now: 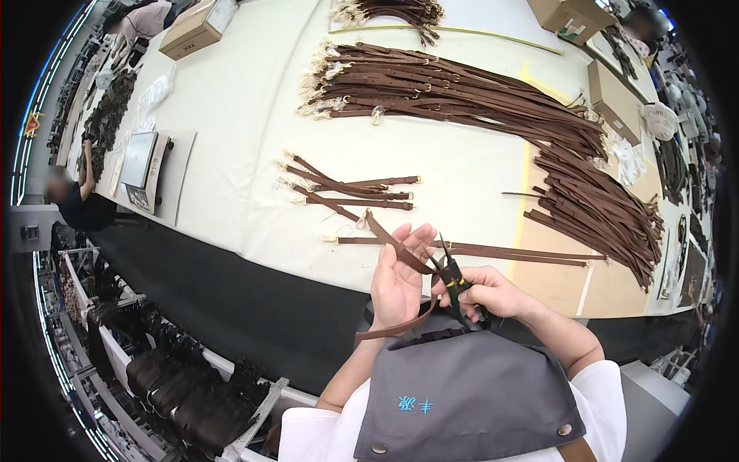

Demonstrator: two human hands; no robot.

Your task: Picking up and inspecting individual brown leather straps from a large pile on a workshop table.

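My left hand (398, 286) holds a brown leather strap (411, 260) between thumb and fingers, palm turned up. A wrapped metal clasp (362, 222) is at the strap's far end, and its loose end hangs below my wrist. My right hand (488, 291) grips a pointed hand tool (453, 274), pliers or snips, with dark green handles and yellow bands. Its tips are apart, close to the strap. Just beyond my hands lies a long brown strap (519, 252) with a gold-coloured buckle. Several shorter straps (358, 187) with clasps and buckles rest farther left.
A large bundle of buckled straps (439, 84) spans the pale table (231, 144). Another strap pile (594, 208) lies at right. Cardboard boxes (193, 29), a scale (140, 161) and a small white fan (660, 121) stand around. A person (86, 199) works at the left edge.
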